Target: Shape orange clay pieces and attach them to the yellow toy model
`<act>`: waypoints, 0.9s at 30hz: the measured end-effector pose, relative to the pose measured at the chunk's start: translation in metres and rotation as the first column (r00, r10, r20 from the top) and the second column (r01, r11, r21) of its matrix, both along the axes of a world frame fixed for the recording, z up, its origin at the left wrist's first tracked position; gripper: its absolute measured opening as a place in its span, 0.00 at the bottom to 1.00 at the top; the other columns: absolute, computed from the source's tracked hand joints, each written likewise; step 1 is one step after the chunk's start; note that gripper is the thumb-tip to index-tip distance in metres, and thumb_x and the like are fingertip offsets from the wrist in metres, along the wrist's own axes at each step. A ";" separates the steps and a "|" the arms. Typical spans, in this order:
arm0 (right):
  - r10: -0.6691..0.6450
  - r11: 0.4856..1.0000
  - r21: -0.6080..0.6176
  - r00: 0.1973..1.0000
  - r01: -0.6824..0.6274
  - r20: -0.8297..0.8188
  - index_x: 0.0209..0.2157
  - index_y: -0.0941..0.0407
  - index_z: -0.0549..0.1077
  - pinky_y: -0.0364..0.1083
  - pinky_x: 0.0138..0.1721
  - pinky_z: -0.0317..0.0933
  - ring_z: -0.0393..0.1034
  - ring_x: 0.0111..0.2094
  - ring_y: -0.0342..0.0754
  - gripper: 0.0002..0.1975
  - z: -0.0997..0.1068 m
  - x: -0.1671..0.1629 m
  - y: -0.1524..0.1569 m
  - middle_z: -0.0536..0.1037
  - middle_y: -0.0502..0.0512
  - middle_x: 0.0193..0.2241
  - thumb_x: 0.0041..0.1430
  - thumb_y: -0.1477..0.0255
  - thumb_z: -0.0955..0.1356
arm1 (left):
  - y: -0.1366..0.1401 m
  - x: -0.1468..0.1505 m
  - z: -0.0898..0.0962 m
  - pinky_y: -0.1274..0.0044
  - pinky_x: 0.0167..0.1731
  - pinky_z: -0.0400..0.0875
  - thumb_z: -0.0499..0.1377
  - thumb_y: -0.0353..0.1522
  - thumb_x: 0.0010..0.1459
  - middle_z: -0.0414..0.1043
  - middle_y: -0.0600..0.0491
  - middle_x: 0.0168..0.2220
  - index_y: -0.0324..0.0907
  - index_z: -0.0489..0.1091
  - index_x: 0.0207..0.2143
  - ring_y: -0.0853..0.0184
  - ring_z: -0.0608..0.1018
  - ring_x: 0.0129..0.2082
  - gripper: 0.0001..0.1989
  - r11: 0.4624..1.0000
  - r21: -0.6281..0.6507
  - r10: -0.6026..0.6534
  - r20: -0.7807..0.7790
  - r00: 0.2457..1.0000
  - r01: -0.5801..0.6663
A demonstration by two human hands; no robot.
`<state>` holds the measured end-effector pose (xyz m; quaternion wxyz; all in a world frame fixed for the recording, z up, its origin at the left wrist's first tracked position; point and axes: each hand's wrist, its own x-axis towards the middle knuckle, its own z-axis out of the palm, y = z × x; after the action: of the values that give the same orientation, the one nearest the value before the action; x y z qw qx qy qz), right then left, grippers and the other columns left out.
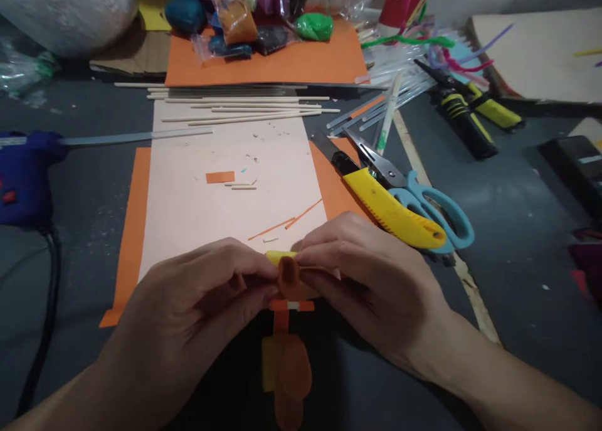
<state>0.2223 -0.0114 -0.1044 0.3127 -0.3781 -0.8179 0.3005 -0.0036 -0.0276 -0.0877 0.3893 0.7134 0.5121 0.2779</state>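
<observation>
Between my two hands is a small handmade figure of orange and yellow pieces point(289, 280), held near the front edge of the white paper. My left hand point(202, 299) pinches its upper part from the left, thumb and fingertips together. From the other side, my right hand point(371, 274) grips the same part with thumb and index finger. Below the fingers hang an orange strip with a short crossbar and a lower orange-and-yellow part point(294, 368). The fingertips hide some of the upper part.
White paper point(188, 211) bears an orange scrap point(220, 177) and stick bits. Wooden sticks point(244, 108) lie behind. At right are a yellow box cutter point(395, 211), blue-handled scissors point(451, 214) and pliers point(465, 117). A blue glue gun point(26, 180) lies left; bagged clay point(239, 23) is behind.
</observation>
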 end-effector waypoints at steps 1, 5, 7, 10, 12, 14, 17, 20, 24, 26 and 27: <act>-0.001 1.000 0.000 1.000 0.001 0.004 0.39 0.59 0.77 0.45 0.40 0.66 0.72 0.38 0.45 0.05 0.000 0.000 0.000 0.80 0.55 0.36 0.69 0.76 0.67 | 0.000 0.000 0.000 0.89 0.22 0.70 0.62 0.30 0.62 0.81 0.69 0.30 0.56 0.75 0.38 0.77 0.78 0.22 0.08 1.000 0.000 0.000 -0.002 1.000 0.000; -0.005 1.000 0.006 1.000 0.005 0.009 0.38 0.59 0.77 0.46 0.39 0.66 0.72 0.37 0.46 0.07 0.001 -0.001 0.001 0.80 0.56 0.35 0.70 0.76 0.66 | -0.002 0.001 -0.002 0.89 0.22 0.70 0.60 0.28 0.63 0.81 0.69 0.31 0.56 0.74 0.39 0.77 0.80 0.24 0.10 0.999 0.041 -0.019 -0.005 1.000 0.019; 0.000 1.000 0.002 1.000 0.000 0.006 0.38 0.59 0.77 0.46 0.38 0.65 0.72 0.37 0.46 0.07 0.000 0.000 0.000 0.80 0.56 0.35 0.70 0.76 0.66 | -0.005 0.000 -0.003 0.89 0.22 0.70 0.58 0.29 0.64 0.82 0.68 0.33 0.57 0.73 0.41 0.77 0.81 0.26 0.10 0.998 0.064 -0.016 -0.007 1.000 0.016; -0.005 1.000 -0.017 1.000 0.005 0.010 0.38 0.58 0.77 0.47 0.38 0.65 0.72 0.37 0.46 0.07 -0.002 0.000 0.000 0.79 0.55 0.35 0.70 0.76 0.66 | -0.008 -0.001 -0.001 0.87 0.29 0.75 0.60 0.36 0.65 0.83 0.66 0.38 0.58 0.71 0.46 0.73 0.84 0.33 0.08 0.998 0.047 -0.043 -0.054 0.998 0.045; -0.012 1.000 -0.028 1.000 0.012 0.003 0.37 0.58 0.76 0.47 0.38 0.65 0.72 0.37 0.46 0.07 -0.003 0.001 -0.001 0.79 0.55 0.35 0.70 0.75 0.66 | -0.009 -0.001 0.000 0.84 0.34 0.78 0.64 0.43 0.62 0.83 0.64 0.40 0.57 0.70 0.48 0.70 0.84 0.35 0.13 0.994 0.065 -0.076 -0.110 0.991 0.083; -0.015 0.999 -0.038 1.000 0.014 -0.012 0.37 0.57 0.76 0.47 0.38 0.65 0.72 0.37 0.47 0.06 -0.002 0.001 -0.002 0.79 0.55 0.34 0.69 0.75 0.67 | -0.009 -0.001 0.001 0.83 0.34 0.79 0.65 0.44 0.61 0.83 0.63 0.39 0.54 0.70 0.46 0.70 0.84 0.34 0.13 0.987 0.117 -0.092 -0.149 0.985 0.110; -0.018 0.999 -0.045 1.000 0.017 -0.008 0.35 0.57 0.75 0.48 0.36 0.65 0.73 0.36 0.47 0.06 0.004 0.002 -0.003 0.79 0.55 0.34 0.68 0.77 0.67 | -0.010 0.000 0.001 0.85 0.33 0.77 0.62 0.35 0.66 0.83 0.62 0.38 0.51 0.68 0.40 0.73 0.84 0.34 0.03 0.974 0.184 -0.107 -0.154 0.982 0.135; -0.017 0.997 -0.074 1.000 0.019 0.023 0.35 0.56 0.75 0.48 0.34 0.65 0.73 0.35 0.47 0.06 0.012 0.003 -0.004 0.79 0.55 0.34 0.66 0.78 0.67 | -0.013 -0.001 0.001 0.85 0.35 0.76 0.60 0.32 0.67 0.81 0.62 0.39 0.50 0.69 0.40 0.74 0.83 0.35 0.03 0.968 0.203 -0.114 -0.156 0.981 0.145; 0.015 0.995 -0.102 1.000 -0.014 0.012 0.36 0.57 0.76 0.49 0.34 0.65 0.72 0.35 0.48 0.06 0.013 0.003 -0.006 0.79 0.55 0.34 0.65 0.79 0.67 | -0.015 -0.003 0.000 0.86 0.35 0.76 0.61 0.31 0.65 0.80 0.62 0.40 0.51 0.70 0.41 0.75 0.83 0.36 0.05 0.970 0.210 -0.091 -0.153 0.984 0.122; 0.027 0.994 -0.105 1.000 -0.026 0.007 0.36 0.58 0.76 0.49 0.35 0.64 0.72 0.36 0.48 0.06 0.011 0.003 -0.006 0.79 0.56 0.34 0.65 0.78 0.67 | -0.014 -0.002 0.000 0.87 0.34 0.76 0.62 0.31 0.65 0.80 0.63 0.38 0.51 0.70 0.41 0.75 0.82 0.35 0.05 0.973 0.197 -0.091 -0.161 0.983 0.122; 0.032 0.994 -0.103 0.999 -0.032 0.005 0.36 0.59 0.77 0.49 0.35 0.64 0.72 0.36 0.48 0.06 0.010 0.003 -0.006 0.78 0.56 0.34 0.65 0.78 0.67 | -0.013 -0.001 0.000 0.87 0.34 0.76 0.62 0.32 0.65 0.80 0.63 0.38 0.51 0.70 0.41 0.76 0.82 0.34 0.04 0.974 0.185 -0.098 -0.166 0.981 0.128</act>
<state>0.2248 -0.0179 -0.0947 0.2852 -0.3816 -0.8083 0.3460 -0.0051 -0.0407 -0.0874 0.2918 0.7956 0.4698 0.2474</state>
